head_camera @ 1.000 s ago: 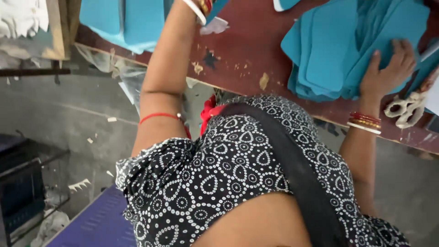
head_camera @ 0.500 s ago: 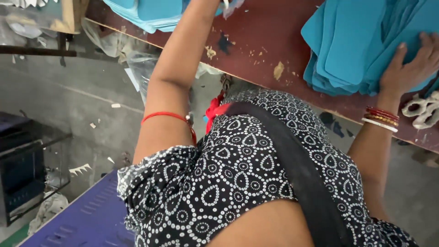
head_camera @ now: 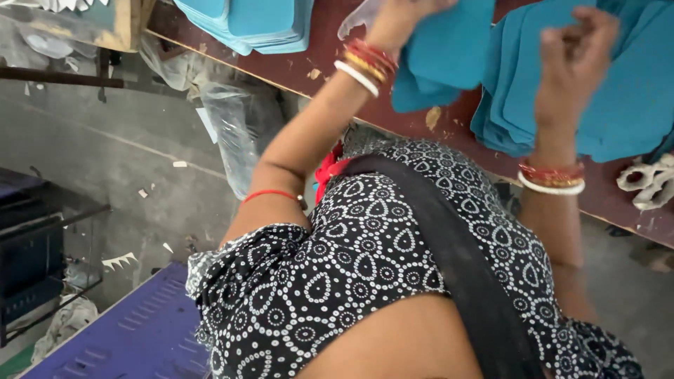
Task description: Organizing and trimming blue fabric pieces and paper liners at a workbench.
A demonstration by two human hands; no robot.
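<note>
Plainly, every place below is told from the dark red worktable.
Left hand: raised over the table's middle, partly cut off by the top edge; it grasps a loose teal fabric piece, the fingers hidden behind the cloth.
Teal fabric piece: hangs from that hand above the tabletop, its lower edge drooping near the table's front edge.
Right hand: lifted above the table's right part, fingers curled in a loose fist; whether they pinch any cloth I cannot tell.
Stack of teal pieces: lies flat on the table's right part, directly behind the right hand.
Second teal stack: sits on the table's left part, overhanging its front edge, well apart from both hands.
Scissors: pale handles resting at the table's right front edge, beside the right-hand stack.
Bangles: red and white bands on both wrists.
Clear plastic bag: hangs below the table's front edge, on its left.
Blue panel: low on the floor side, well away from the table.
</note>
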